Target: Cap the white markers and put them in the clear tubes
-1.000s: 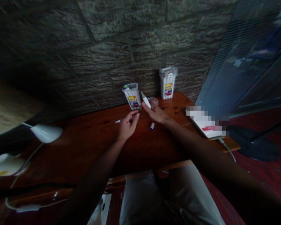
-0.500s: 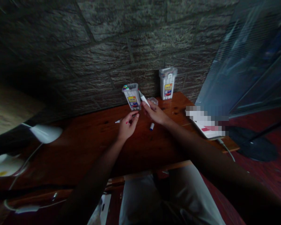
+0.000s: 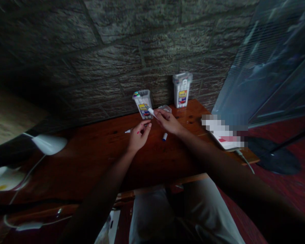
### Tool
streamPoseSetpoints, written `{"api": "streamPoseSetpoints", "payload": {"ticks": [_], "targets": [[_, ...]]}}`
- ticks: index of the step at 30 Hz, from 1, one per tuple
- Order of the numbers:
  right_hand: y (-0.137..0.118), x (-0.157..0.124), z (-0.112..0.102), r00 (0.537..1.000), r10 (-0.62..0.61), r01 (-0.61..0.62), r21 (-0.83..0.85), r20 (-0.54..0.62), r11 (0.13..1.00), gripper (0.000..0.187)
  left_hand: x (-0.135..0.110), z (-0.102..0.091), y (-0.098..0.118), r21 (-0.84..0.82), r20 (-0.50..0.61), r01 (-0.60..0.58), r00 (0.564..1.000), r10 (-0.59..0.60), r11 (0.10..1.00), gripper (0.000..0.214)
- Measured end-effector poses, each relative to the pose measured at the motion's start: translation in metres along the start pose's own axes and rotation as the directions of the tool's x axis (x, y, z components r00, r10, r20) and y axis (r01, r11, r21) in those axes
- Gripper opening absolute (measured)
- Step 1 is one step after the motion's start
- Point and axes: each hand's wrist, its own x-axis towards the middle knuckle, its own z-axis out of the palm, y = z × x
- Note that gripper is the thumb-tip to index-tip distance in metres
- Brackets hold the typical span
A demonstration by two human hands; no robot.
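My right hand (image 3: 169,122) is closed around a white marker (image 3: 150,110), whose grey, uncapped-looking end points up and left across the front of a clear box of markers (image 3: 142,101). My left hand (image 3: 139,135) is pinched just below that box, with red marks on its skin. Something small and dark shows at its fingertips, too dim to name. Left of this hand a white pointed piece (image 3: 127,131) sticks out; whether the hand holds it I cannot tell. On the table below my right hand lies a white cap with a blue end (image 3: 165,137).
A second, lidded box of markers (image 3: 182,91) stands by the brick wall. Behind my right hand sits a clear lid (image 3: 165,108). A white device (image 3: 223,134) with a cable rests at the table's right end. A white lamp (image 3: 49,145) is on the left.
The marker in my right hand has tipped left and down, from beside the open box to in front of its label. My left hand has barely moved.
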Motion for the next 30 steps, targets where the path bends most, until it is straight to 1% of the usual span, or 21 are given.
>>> {"api": "streamPoseSetpoints", "payload": {"ticks": [4, 8, 12, 16, 22, 26, 28, 30], "targets": [[-0.003, 0.0, -0.002, 0.999, 0.019, -0.018, 0.005, -0.033, 1.0, 0.047, 0.0, 0.0, 0.001, -0.006, 0.007, -0.004, 1.0, 0.004, 1.0, 0.03], [-0.006, -0.001, -0.004, 1.0, 0.003, -0.003, -0.014, -0.022, 1.0, 0.052, 0.0, 0.001, 0.0, -0.018, 0.027, -0.01, 1.0, 0.01, 1.0, 0.03], [-0.011, -0.002, -0.004, 0.999, -0.007, 0.007, 0.015, -0.049, 1.0, 0.052, 0.0, 0.001, -0.001, -0.028, 0.03, -0.019, 0.999, 0.02, 0.999, 0.03], [-0.012, -0.001, -0.005, 0.996, -0.002, 0.001, -0.015, -0.086, 1.0, 0.052, 0.0, 0.001, -0.001, -0.022, 0.047, -0.023, 0.999, 0.024, 0.999, 0.03], [-0.009, 0.0, -0.007, 0.997, -0.059, 0.054, -0.094, -0.053, 0.994, 0.053, 0.0, 0.002, -0.001, -0.047, 0.059, -0.026, 0.998, 0.029, 0.999, 0.029], [-0.014, -0.002, -0.006, 0.998, -0.039, 0.036, -0.078, -0.05, 0.996, 0.053, 0.0, 0.002, 0.0, -0.039, 0.076, -0.033, 0.996, 0.035, 0.999, 0.028], [-0.015, -0.003, -0.006, 0.997, -0.01, 0.005, -0.059, -0.082, 0.998, 0.055, -0.001, 0.002, 0.001, -0.039, 0.086, -0.033, 0.996, 0.036, 0.999, 0.028], [-0.014, -0.002, -0.006, 0.992, 0.047, -0.051, -0.03, -0.119, 0.998, 0.053, -0.001, 0.002, 0.002, -0.042, 0.089, -0.029, 0.995, 0.033, 0.999, 0.028]]}}
